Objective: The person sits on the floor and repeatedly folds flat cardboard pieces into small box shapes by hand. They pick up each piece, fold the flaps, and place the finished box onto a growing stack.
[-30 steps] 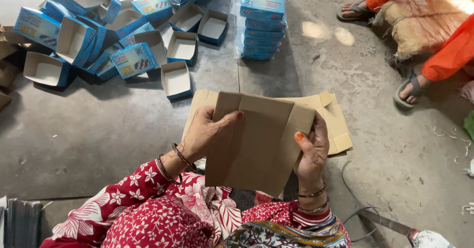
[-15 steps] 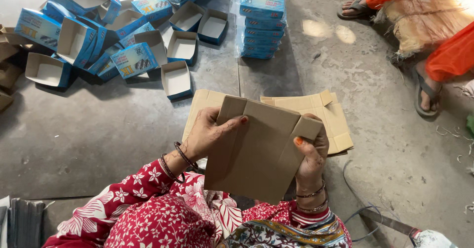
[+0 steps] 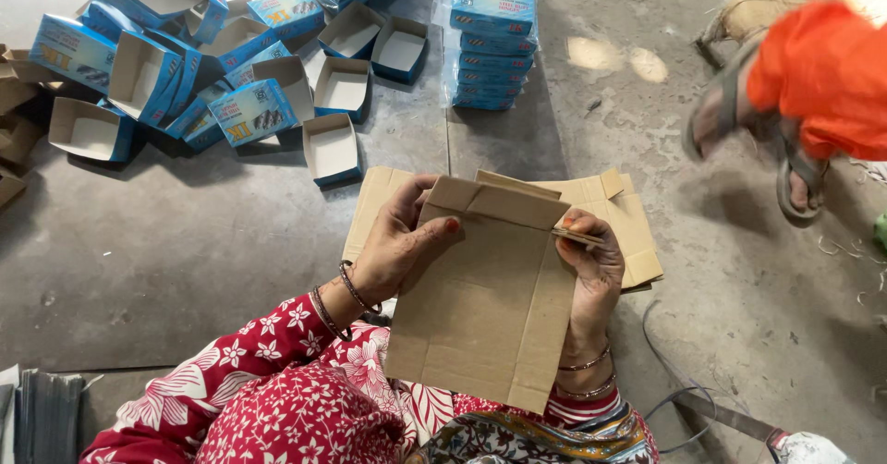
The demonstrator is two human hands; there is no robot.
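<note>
Since a moment ago I am bringing the brown cardboard blank [image 3: 485, 298] closer to my chest and turning its top flap over, so the fold along the upper edge is now standing up more sharply than before. My left hand [image 3: 402, 247] is gripping the blank's left edge, thumb lying across the front face and the fingers curled behind where I cannot see them. My right hand [image 3: 591, 270] is pinching the right edge near the top corner, fingertips closed narrow on a thin side flap that is sticking out flat. Judging from this, I am partway through creasing the piece into shape, with the side flaps not yet turned in.

Under my hands a stack of flat cardboard blanks [image 3: 633, 233] is lying on the concrete floor [image 3: 231, 261], fanned slightly toward the right. Ahead to the left, folded blue box trays [image 3: 333, 145] are sitting open side up among a loose heap of blue printed boxes [image 3: 249, 113]. Straight ahead a wrapped bundle of blue boxes [image 3: 494, 39] is standing on the floor. At the upper right another person's sandalled foot [image 3: 739, 122], below orange clothing, is blurring as it is shifting inward compared with the earlier view.
</note>
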